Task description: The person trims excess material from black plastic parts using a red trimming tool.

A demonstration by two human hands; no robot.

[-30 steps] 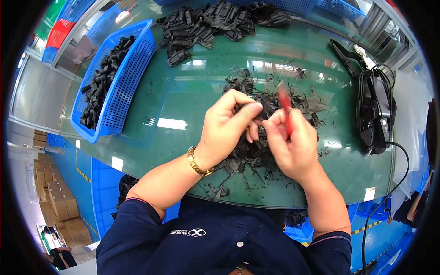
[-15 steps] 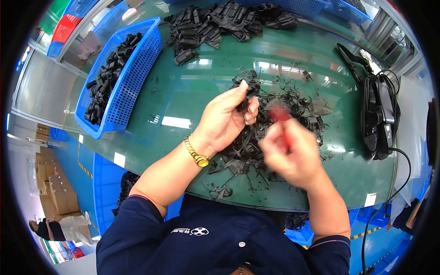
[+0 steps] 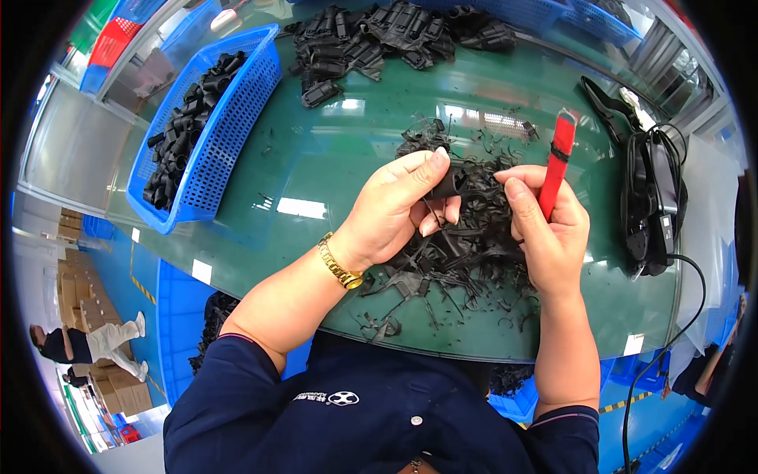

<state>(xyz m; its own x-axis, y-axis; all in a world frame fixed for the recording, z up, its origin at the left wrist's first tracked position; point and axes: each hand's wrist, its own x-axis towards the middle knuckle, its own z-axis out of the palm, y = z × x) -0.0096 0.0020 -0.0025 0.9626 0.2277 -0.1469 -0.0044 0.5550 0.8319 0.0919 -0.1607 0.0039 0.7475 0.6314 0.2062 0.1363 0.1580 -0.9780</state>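
Between the thumb and fingers of my left hand (image 3: 387,205), a short black tubular part (image 3: 447,185) is gripped, mostly covered by the fingers. My right hand (image 3: 550,233) is closed round a red-handled trimming tool (image 3: 559,158) with a black band round it, its tip pointing up and away from me. The thumb and forefinger of that hand come close together beside the part, apart from it; whether a scrap is between them is too small to tell. A heap of thin black trimmings (image 3: 482,237) lies on the green table under and between both hands.
At the left stands a blue basket (image 3: 241,130) full of short black tubes (image 3: 185,126). Clusters of untrimmed black mouldings (image 3: 403,31) lie at the table's far edge. A black corded device (image 3: 651,201) sits at the right, its cable hanging off the table. A person (image 3: 91,345) walks at far left.
My right hand has moved right, away from the part, and the red tool has swung from beside it to pointing up. My left hand has shifted slightly, still gripping the part.
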